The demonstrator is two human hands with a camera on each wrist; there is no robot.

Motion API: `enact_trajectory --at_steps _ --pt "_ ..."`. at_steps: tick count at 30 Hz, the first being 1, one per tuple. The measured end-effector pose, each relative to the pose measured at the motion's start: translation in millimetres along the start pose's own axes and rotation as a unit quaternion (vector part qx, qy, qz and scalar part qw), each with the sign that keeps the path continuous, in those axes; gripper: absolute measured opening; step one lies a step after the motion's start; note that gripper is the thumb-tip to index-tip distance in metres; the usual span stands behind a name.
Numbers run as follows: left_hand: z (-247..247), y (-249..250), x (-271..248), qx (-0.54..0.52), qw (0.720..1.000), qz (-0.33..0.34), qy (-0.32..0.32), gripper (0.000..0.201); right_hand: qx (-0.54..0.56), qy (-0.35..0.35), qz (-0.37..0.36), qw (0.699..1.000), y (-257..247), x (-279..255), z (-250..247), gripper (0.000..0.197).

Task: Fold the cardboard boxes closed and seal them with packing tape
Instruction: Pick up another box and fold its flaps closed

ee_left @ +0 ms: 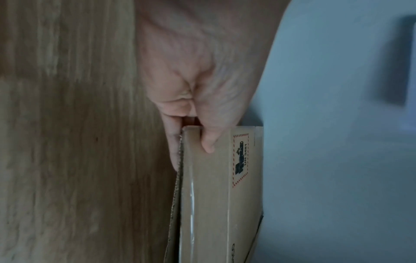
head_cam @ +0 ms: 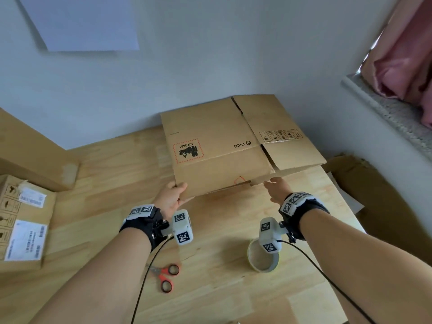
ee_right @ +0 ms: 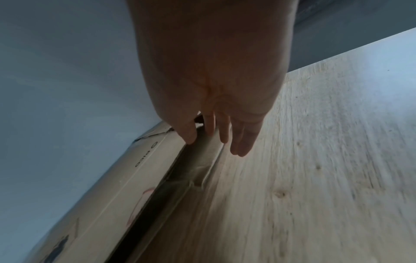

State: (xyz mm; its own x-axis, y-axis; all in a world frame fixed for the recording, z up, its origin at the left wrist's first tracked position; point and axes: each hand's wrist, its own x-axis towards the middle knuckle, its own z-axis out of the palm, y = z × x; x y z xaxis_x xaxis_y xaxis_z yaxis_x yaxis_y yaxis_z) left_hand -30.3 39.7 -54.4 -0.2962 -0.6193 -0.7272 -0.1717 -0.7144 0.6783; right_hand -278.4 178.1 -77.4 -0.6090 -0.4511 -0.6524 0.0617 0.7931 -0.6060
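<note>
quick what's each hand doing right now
Left hand: pinching the flattened cardboard box at its near corner.
Right hand: open, fingers straight at the box's edge.

- Wood table (head_cam: 117,174), light planks, runs to the wall.
- Scissors (head_cam: 166,277), red/orange handles, lying flat near front edge; blades part-hidden by a black cable.
- Paper sheet (head_cam: 81,22) on wall, upper left, hung at a tilt.
- Pink curtain (head_cam: 402,59) top right, bunched over a speckled stone sill (head_cam: 385,108).
- Brown cardboard (head_cam: 374,195) + white sheet on floor, right of table.
- Big cardboard slab (head_cam: 30,155) leaning at left, partly out of view.
</note>
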Motion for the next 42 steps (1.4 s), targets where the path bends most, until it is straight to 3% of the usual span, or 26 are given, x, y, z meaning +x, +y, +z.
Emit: enact_trajectory --at_steps 5,9,11,13,16,19,22,26,28,33,35,37,39,42 --pt "-37.4 13.1 -20.1 0.053 0.994 0.091 -0.01 0.022 0.098 -0.002 0.013 0.995 -12.1 -16.1 10.0 0.028" --pt "-67.9 17.9 -43.9 0.045 0.992 0.114 -0.032 0.015 0.245 -0.04 0.042 0.968 -20.6 -45.2 29.7 0.024" --pt "-80.4 18.9 -52.7 0.043 0.991 0.119 -0.032 0.018 0.287 -0.056 0.032 0.956 -27.8 -59.0 42.0 0.032" --pt "-99.3 17.7 -62.5 0.062 0.991 0.115 -0.02 0.028 0.289 -0.064 -0.005 0.955 -38.4 -76.4 59.9 0.046" --pt "-125.9 14.0 -75.9 0.102 0.991 0.085 0.005 0.034 0.274 -0.065 -0.035 0.959 -54.8 -105.3 85.9 0.046" --pt "-149.9 6.5 -89.1 0.148 0.986 0.078 0.011 0.038 0.251 -0.047 -0.03 0.966 -61.0 -125.3 108.8 0.049" --pt "-169.7 -1.8 -102.1 0.21 0.975 0.074 -0.001 0.044 0.31 -0.019 -0.005 0.951 -61.5 -139.3 123.1 0.048" --pt "-201.8 -2.6 -111.6 0.264 0.959 0.099 0.027 0.039 0.286 -0.049 -0.014 0.957 -78.7 -173.9 144.5 0.044" --pt "-222.2 6.2 -120.5 0.351 0.92 0.159 0.076 0.035 0.261 -0.064 -0.024 0.963 -92.2 -185.4 159.9 0.049" --pt "-303.4 37.0 -148.8 0.506 0.762 0.322 0.243 0.037 0.203 -0.099 -0.077 0.971 -137.0 -222.0 204.5 0.05" --pt "-349.2 43.5 -148.3 0.522 0.747 0.289 0.292 0.035 0.173 -0.113 -0.11 0.972 -156.0 -232.6 223.7 0.05" --pt "-391.7 43.6 -148.2 0.537 0.759 0.178 0.321 0.04 0.139 -0.112 -0.141 0.974 -174.4 -246.5 241.3 0.049" --pt "-422.0 39.6 -146.3 0.568 0.759 0.096 0.303 0.062 0.112 -0.108 -0.171 0.973 -191.5 -256.3 257.1 0.045" --pt "-445.0 34.8 -143.8 0.6 0.756 0.058 0.254 0.091 0.09 -0.105 -0.198 0.97 -213.7 -267.0 279.5 0.043"
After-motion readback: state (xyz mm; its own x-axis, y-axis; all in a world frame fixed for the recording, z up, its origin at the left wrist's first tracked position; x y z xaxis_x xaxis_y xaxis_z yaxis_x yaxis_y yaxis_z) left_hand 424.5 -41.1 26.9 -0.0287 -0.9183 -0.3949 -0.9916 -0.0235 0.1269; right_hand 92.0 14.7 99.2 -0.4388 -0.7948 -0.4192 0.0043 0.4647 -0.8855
